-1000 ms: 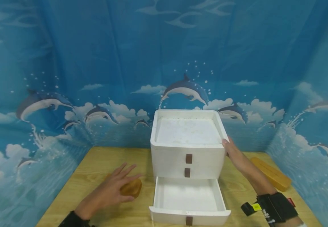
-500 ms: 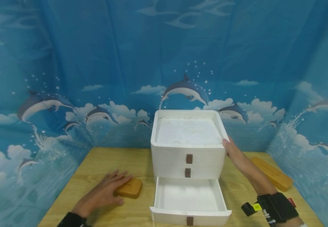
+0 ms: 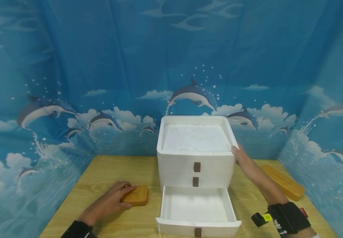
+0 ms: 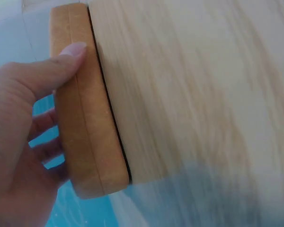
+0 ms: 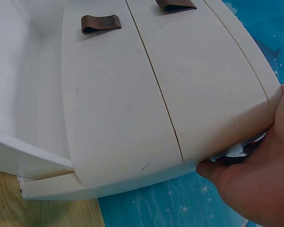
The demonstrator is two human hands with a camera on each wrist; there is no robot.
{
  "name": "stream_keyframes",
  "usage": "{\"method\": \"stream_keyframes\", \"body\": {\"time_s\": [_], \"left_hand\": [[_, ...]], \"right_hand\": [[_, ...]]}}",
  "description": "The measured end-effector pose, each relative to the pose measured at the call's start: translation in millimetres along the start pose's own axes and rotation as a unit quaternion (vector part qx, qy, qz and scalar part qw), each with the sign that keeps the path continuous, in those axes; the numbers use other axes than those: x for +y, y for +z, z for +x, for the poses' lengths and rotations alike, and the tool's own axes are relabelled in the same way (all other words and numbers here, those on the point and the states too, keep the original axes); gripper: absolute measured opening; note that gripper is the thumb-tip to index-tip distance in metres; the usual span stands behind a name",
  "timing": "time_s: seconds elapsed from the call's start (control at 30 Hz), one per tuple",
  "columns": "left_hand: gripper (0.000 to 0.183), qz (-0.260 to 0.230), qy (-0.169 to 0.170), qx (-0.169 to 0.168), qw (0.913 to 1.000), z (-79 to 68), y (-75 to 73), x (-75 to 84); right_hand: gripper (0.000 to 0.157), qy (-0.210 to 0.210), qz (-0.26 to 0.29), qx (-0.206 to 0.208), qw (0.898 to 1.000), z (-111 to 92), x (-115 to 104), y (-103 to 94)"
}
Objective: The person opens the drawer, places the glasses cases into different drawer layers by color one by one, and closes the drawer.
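On the left part of the table lies a brown, loaf-shaped block (image 3: 138, 195) with rounded edges. My left hand (image 3: 112, 201) holds its left end; in the left wrist view the thumb presses one long side of the block (image 4: 87, 109) and the fingers are around the other. A white drawer cabinet (image 3: 174, 170) stands in the middle with its bottom drawer (image 3: 199, 205) pulled out and nothing inside. At the cabinet's top right corner, my right hand (image 3: 245, 162) grips the rim, thumb over the edge, fingers partly hidden along the side.
A second, longer brown block (image 3: 284, 181) lies on the right of the wooden table (image 3: 115, 168), beyond the right forearm. Brown tab handles (image 3: 197, 167) stick out from the drawer fronts. A blue dolphin-print curtain (image 3: 129, 66) encloses the table's back and sides.
My left hand has come down and back to the left end of the block, its spread fingers closing on it. The right hand has stayed on the cabinet corner.
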State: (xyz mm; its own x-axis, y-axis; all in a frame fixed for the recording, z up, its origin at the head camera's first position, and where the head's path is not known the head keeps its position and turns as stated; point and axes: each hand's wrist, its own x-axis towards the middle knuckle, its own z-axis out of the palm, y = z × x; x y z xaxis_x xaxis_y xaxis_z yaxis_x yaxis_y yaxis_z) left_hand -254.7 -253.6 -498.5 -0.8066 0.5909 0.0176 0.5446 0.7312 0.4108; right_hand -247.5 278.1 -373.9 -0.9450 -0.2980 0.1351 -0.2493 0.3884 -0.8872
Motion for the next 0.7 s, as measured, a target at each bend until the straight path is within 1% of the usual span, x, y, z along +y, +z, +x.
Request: {"method": "stream_keyframes", "body": {"time_s": [0.17,0.37,0.47,0.57,0.63,0.7], "left_hand": [[0.068,0.023,0.007,0.022,0.9995,5.4,5.5,3.8],[0.066,0.028,-0.004,0.022,0.9993,6.2,7.1,6.3],[0.064,0.046,0.001,0.024,0.9987,4.4,6.2,7.1],[0.061,0.062,0.012,0.034,0.9974,2.9,3.7,9.0],[0.059,0.072,0.017,0.042,0.9964,2.0,1.8,11.1],[0.058,0.088,0.026,0.058,0.9941,1.1,-0.1,14.8]], "right_hand": [[0.065,-0.001,0.002,-0.001,1.0,-1,-1,-0.3],[0.063,-0.006,-0.003,-0.003,1.0,-2,-2,0.4],[0.064,-0.009,-0.002,-0.005,1.0,-2,-2,0.6],[0.063,-0.013,0.0,-0.004,1.0,-2,-1,0.9],[0.064,-0.011,-0.004,-0.004,1.0,-3,-1,1.1],[0.063,-0.012,-0.006,-0.004,1.0,-3,-1,1.1]]}}
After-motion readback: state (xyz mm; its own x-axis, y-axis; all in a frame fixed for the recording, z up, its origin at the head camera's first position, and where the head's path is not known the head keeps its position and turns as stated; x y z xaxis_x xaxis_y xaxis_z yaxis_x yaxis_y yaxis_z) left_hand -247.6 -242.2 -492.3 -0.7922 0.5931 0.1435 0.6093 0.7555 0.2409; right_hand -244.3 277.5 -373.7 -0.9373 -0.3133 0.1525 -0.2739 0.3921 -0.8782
